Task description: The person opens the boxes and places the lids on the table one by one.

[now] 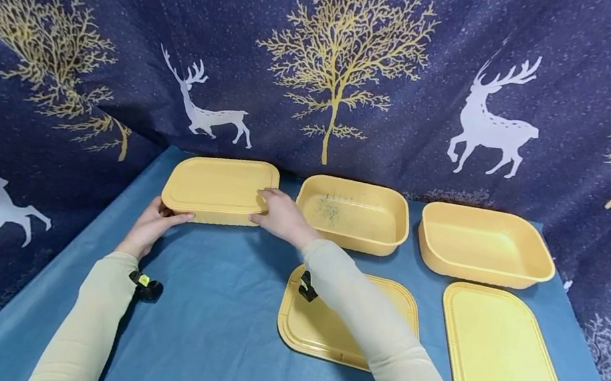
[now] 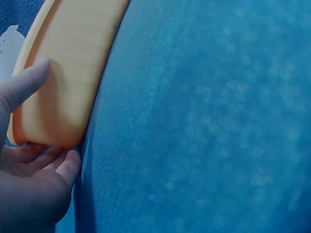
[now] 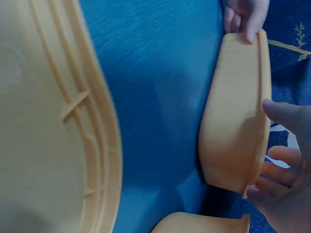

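Note:
A yellow lidded storage box [image 1: 221, 186] sits at the back left of the blue table, its lid lying on top. My left hand [image 1: 150, 228] grips its front left corner; in the left wrist view the thumb [image 2: 31, 82] presses the front wall and the fingers bend around the end. At the opposite corner, my right hand [image 1: 284, 215] holds the box by the rim, and the right wrist view shows its thumb [image 3: 282, 114] along the front edge and fingers around the right end. Part of the far side is hidden.
Two lidless yellow boxes stand in the back row: a middle box [image 1: 352, 215] and a right box [image 1: 487, 244]. One flat lid [image 1: 318, 334] lies under my right forearm, another lid [image 1: 511, 373] at the right. A patterned cloth [image 1: 382, 129] hangs behind the table.

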`<state>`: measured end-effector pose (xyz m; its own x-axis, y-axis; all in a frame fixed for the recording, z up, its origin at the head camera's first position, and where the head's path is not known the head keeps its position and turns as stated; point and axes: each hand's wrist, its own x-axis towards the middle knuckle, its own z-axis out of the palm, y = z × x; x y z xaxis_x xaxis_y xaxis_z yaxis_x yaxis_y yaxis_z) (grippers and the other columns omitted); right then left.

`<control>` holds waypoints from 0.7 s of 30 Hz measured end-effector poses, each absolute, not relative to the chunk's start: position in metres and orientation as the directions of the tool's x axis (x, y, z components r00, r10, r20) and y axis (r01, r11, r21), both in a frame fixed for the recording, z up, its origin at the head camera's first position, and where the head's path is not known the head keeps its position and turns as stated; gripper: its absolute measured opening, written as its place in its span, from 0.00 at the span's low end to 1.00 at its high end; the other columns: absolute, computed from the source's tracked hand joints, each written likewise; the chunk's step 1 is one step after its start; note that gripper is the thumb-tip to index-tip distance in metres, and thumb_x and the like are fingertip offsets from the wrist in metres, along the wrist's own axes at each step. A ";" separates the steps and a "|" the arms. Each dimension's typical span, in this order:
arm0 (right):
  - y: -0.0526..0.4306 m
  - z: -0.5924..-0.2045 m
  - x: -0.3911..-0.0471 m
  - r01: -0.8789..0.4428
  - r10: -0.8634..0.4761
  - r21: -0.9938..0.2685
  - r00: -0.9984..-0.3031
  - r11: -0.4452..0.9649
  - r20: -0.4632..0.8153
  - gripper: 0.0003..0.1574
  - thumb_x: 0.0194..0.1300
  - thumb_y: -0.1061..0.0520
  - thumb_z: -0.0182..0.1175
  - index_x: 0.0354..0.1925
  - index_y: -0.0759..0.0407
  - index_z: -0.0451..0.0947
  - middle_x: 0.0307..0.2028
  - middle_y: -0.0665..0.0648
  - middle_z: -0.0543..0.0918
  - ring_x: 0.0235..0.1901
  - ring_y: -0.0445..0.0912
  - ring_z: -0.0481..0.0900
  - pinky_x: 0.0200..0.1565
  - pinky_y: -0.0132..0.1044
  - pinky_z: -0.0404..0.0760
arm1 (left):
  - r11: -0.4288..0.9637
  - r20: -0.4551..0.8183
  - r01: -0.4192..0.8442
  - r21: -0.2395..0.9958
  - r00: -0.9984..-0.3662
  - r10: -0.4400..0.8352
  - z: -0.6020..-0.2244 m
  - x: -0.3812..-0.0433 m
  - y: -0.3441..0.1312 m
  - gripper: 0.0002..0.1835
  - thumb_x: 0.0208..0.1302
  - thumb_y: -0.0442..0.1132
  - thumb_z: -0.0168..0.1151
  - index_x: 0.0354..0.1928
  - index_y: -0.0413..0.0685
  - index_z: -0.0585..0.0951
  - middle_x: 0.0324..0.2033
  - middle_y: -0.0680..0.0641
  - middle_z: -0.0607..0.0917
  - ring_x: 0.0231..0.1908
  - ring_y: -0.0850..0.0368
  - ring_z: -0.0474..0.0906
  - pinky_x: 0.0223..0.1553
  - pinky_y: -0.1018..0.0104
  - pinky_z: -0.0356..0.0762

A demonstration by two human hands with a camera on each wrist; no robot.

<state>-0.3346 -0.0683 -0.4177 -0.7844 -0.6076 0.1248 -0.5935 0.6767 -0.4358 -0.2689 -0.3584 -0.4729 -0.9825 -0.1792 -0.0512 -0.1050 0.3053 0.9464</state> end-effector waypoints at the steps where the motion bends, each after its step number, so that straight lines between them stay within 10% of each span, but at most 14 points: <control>1: -0.069 -0.419 -0.335 -0.600 -0.613 -0.423 -0.781 0.679 0.125 0.41 0.60 0.42 0.61 0.65 0.59 0.64 0.63 0.58 0.66 0.62 0.50 0.63 0.60 0.38 0.64 | 0.302 -0.056 -0.109 0.947 -0.982 -0.179 -0.470 -0.267 -0.357 0.46 0.55 0.46 0.69 0.67 0.39 0.51 0.60 0.38 0.63 0.59 0.46 0.61 0.60 0.52 0.56; 21: -0.075 -0.427 -0.341 -0.666 -0.643 -0.293 -0.744 0.686 0.185 0.31 0.62 0.44 0.60 0.58 0.59 0.73 0.60 0.58 0.71 0.64 0.52 0.60 0.61 0.38 0.61 | 0.321 -0.073 -0.137 0.937 -0.976 -0.204 -0.479 -0.272 -0.362 0.50 0.51 0.54 0.69 0.68 0.41 0.52 0.61 0.40 0.63 0.59 0.47 0.61 0.60 0.52 0.57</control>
